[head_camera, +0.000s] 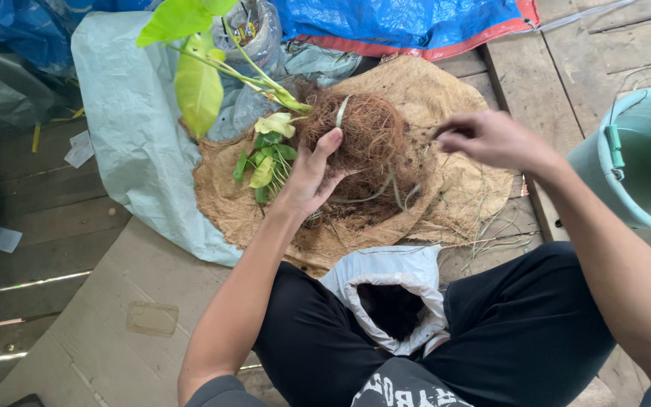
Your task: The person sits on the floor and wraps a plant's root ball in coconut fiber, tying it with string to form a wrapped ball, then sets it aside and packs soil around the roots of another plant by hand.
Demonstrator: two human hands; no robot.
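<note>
Fingers [325, 151] of the left hand [307, 181] are wrapped around the root ball [367, 139] above the fibre mat [461, 188]; right hand [491, 139] fingers are pinched, seemingly on loose fibres. Teasing-out is judged underway; gentle pulls are called for.

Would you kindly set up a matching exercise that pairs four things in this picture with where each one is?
Things:
1. root ball
2. bucket
3. white bag
4. tarp

Places:
A. at the right edge, on the planks
B. between the person's legs
C. along the top, behind the brown mat
D. held by the left hand

Pairs: 1-D, 2-A, 3-B, 4-C
</note>
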